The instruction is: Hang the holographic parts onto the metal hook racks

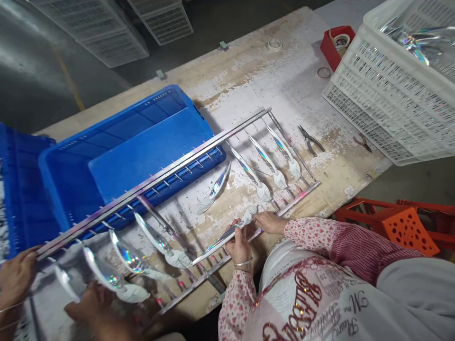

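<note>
Gripping the metal rack (pixel 192 157), the left hand (pixel 17 278) is probably steadying it. Beside a shiny curved piece (pixel 67 282), the right hand (pixel 94 303) is blurring; its grip I cannot tell.

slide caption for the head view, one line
Left hand on a metal rack, right hand near its shiny pieces, a co-worker's hands holding another piece.

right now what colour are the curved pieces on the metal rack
The curved pieces are shiny silver with rainbow glints, whitish at one end; head view.
</note>
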A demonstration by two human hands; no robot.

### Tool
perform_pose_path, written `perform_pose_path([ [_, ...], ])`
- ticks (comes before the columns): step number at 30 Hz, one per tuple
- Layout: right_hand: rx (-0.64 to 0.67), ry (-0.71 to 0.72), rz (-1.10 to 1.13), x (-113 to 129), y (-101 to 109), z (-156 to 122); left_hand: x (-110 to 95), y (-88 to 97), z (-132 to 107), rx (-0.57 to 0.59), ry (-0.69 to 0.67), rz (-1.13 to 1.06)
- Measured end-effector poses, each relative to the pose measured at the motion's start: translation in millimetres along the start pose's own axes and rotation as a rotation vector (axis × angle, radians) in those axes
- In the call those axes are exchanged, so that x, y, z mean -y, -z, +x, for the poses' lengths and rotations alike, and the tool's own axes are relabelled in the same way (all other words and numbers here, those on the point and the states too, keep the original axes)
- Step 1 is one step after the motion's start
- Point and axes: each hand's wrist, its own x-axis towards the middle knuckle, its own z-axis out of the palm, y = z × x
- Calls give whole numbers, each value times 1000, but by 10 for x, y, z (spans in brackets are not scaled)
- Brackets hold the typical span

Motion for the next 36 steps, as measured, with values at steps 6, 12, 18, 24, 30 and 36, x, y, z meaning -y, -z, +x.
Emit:
perform_pose_path([
  [6,109,85,-39,-5,132,94,-81,-59,-44,44,-30,96],
  [12,258,146,-87,-16,310,66,-248,-64,133,123,14,182],
  [18,400,281,-257,307,1234,588,-374,-363,496,299,-59,398],
  [24,-398,298,-421,690,2529,1748,-115,-917,724,132,-188,682],
  [30,-513,296,-532,579,2352,1969,-72,-986,966,39,-150,747],
  [36,-553,317,-519,567,2305,1930,-91,-991,1076,69,-147,735],
])
